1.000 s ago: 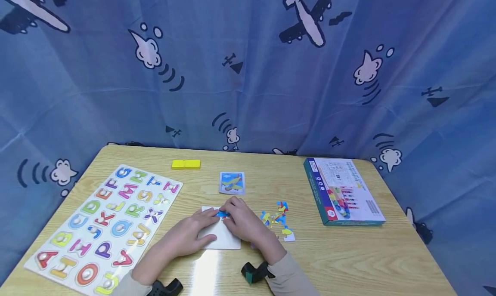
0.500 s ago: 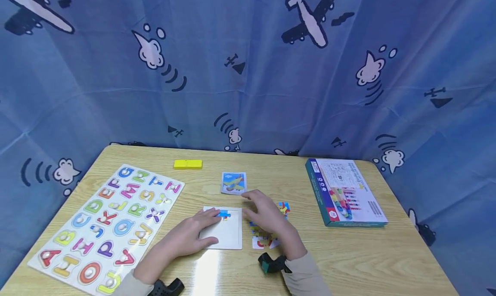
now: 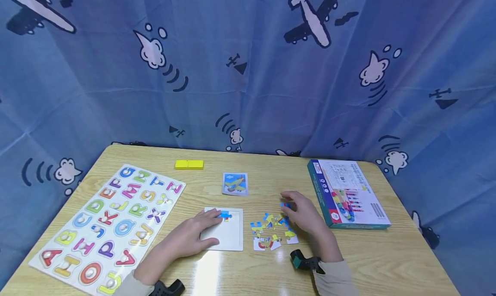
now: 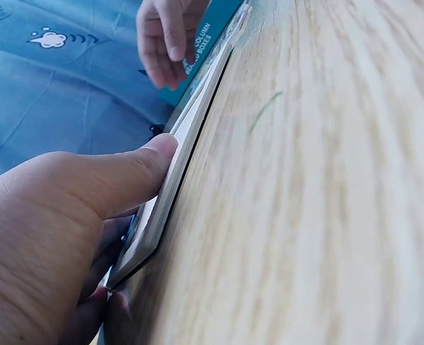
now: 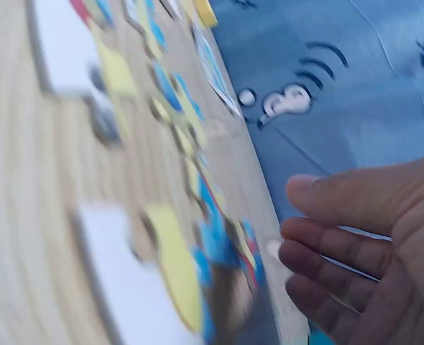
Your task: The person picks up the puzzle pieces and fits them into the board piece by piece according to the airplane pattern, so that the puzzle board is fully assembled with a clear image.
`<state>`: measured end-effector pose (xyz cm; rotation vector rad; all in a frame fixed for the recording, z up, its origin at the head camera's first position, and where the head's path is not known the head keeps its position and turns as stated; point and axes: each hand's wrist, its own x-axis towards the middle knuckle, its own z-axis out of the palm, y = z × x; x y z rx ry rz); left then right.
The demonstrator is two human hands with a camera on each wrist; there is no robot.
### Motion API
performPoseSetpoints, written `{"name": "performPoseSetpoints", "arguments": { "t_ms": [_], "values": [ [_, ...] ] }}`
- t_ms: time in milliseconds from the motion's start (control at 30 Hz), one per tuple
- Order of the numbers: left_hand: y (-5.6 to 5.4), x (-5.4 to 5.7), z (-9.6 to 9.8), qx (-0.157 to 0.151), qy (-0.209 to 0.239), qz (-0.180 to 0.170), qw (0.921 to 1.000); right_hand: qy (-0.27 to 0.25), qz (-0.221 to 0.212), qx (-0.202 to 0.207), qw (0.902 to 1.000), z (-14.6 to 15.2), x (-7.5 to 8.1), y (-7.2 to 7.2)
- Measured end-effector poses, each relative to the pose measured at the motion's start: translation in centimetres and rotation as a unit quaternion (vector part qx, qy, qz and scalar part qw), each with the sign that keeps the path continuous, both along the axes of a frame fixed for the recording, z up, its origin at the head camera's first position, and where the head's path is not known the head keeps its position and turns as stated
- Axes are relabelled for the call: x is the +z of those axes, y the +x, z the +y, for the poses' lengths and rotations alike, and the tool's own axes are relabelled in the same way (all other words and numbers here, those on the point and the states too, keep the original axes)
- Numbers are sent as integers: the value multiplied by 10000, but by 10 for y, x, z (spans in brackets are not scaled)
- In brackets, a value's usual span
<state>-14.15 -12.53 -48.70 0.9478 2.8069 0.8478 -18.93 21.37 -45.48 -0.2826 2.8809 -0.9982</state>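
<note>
My left hand (image 3: 190,233) rests on the left side of a square white puzzle tray (image 3: 228,238), its fingers stretched over the top. In the left wrist view its thumb (image 4: 144,169) lies along the tray's edge. Blue joined-looking puzzle pieces (image 3: 224,214) lie by the tray's top edge, partly under the fingertips. Over the right side of the loose jigsaw pieces (image 3: 257,228) hovers my right hand (image 3: 308,214), fingers loosely bent. A blue and red piece (image 3: 285,205) lies by its fingertips. The right wrist view shows nothing between thumb and visible fingers.
Behind the tray lies a small picture card (image 3: 235,184) with a yellow airplane. A large alphabet board (image 3: 155,216) takes up the left, a boxed set (image 3: 348,192) the right. A yellow block (image 3: 189,164) sits near the back edge, before a blue curtain (image 3: 248,72).
My right hand has left the tray, where it was at a blue piece, and moved right past the loose pieces, uncovering them. My left hand has stayed on the tray.
</note>
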Motion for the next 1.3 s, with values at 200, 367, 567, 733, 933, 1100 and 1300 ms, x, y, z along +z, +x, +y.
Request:
{"name": "performPoseSetpoints", "arguments": {
  "t_ms": [200,367,567,733,933,1100,1300],
  "values": [
    [0,0,0,19,-16,-57,10000,-89,-252,-111,9996,15,-2,-2],
    [-1,0,0,40,-32,-25,10000,-31,-132,35,9999,18,-5,-3],
    [-2,1,0,-35,-3,93,10000,-28,-140,177,9997,19,-11,-5],
    [-3,3,-1,-22,-13,-5,10000,-35,-194,115,9997,19,-11,-6],
    [-3,5,0,-7,-29,-52,10000,-11,-149,12,9999,19,-11,-6],
    [-2,3,0,-31,-10,-34,10000,18,-118,-101,9999,19,-11,-6],
    [-1,1,1,-99,59,116,9999,8,-37,-133,9999,14,-10,-4]
  ]
}}
